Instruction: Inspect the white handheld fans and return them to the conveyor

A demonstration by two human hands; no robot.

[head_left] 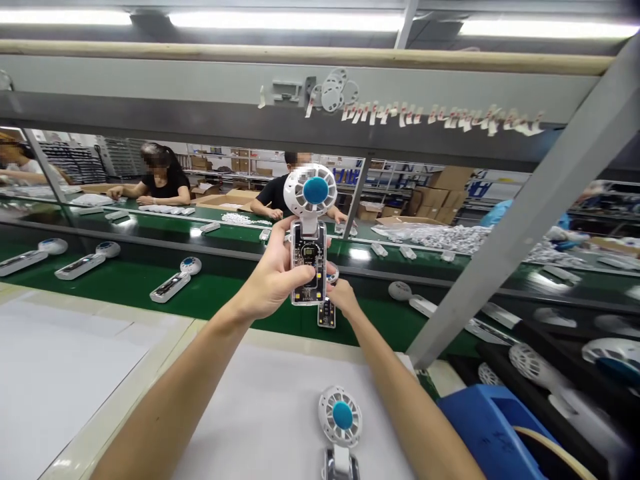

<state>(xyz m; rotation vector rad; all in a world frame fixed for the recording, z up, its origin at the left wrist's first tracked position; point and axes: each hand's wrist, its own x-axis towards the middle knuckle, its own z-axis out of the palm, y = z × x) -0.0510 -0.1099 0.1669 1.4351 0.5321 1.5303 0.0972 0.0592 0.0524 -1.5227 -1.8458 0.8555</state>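
White plastic and a blue round hub make up the small fan (309,233) held upright at the centre of the view, above the near edge of a green belt (125,287). Its round grille head is at the top, and its clear handle below shows a circuit board with small lit parts.

The left hand (273,277) comes up from the lower left. Its fingers are clenched around the fan's handle, with the thumb lying across the front.

The right hand (343,297) comes up from the lower right, just beside and slightly behind the fan. Its fingers are closed on a second fan (327,303), mostly hidden, whose dark lower end pokes out below the hand.

Near, on the white tabletop (75,373), another fan (341,427) lies flat between the two forearms, cut off by the bottom edge. To the right of it sits a blue bin (490,427).

On the belt, to the left, four more fans (175,280) lie on their sides in a row. More lie blurred on the right side of the belt.

A grey metal strut (525,213) slants across the right of the view, up to a grey rail (175,87) overhead.

Far, across the belt, two people (160,180) sit at a second bench, with small white parts in front of them. Cardboard boxes (450,180) stand behind on the right.
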